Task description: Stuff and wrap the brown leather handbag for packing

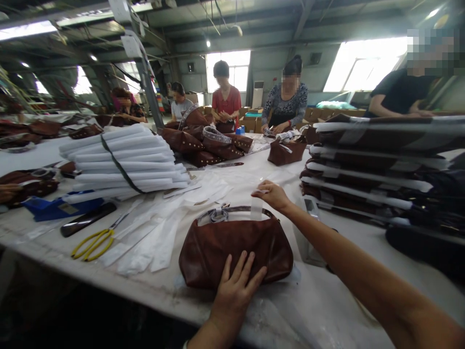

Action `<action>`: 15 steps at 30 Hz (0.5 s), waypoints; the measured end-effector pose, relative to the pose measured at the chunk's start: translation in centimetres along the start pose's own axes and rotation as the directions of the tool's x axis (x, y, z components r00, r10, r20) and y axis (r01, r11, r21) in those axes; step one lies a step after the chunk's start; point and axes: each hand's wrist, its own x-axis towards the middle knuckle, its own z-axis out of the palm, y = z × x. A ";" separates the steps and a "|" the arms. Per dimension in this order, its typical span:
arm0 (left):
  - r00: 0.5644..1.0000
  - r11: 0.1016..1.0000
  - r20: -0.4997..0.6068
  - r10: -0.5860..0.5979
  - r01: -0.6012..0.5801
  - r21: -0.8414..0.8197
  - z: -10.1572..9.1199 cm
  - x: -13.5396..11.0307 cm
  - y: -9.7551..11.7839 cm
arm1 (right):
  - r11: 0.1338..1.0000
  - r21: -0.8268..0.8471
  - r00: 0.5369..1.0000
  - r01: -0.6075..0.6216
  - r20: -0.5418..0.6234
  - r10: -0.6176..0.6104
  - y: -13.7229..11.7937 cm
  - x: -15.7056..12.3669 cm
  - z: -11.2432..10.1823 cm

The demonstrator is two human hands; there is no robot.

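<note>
A dark brown leather handbag (210, 242) lies on the white-covered table in front of me. My left hand (238, 283) rests flat on its lower front, fingers spread. Beyond the bag's top edge, my right hand (271, 195) is closed in a pinch on a translucent strip of what looks like clear tape (256, 208), which hangs down towards the handle. The bag's handle (240, 209) arches along the top, with a clear-wrapped coil (219, 213) at its left part. Clear plastic shows under the bag's lower edge.
White strips (156, 242), yellow-handled scissors (95, 244), a dark phone-like slab (88, 219) and a blue tape dispenser (61, 208) lie left. A strapped white stack (123, 160) stands behind them. Right is a tall stack of wrapped brown bags (363, 169). Several people work across the table.
</note>
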 end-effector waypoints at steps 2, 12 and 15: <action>1.000 1.000 0.005 0.000 0.000 -0.007 -0.1 0.0 0.0 | 0.999 0.046 1.000 0.014 -0.011 -0.013 -0.9 -0.7 -1.4; 0.999 0.999 0.048 -0.011 0.013 -0.049 -0.7 0.2 -0.1 | 0.929 0.056 0.922 0.365 0.121 -0.369 -0.9 -17.5 -0.4; 0.998 0.996 0.064 -0.007 0.013 -0.087 -0.6 -0.1 0.0 | 0.860 -0.089 0.864 0.502 0.107 -0.493 1.0 -20.6 2.3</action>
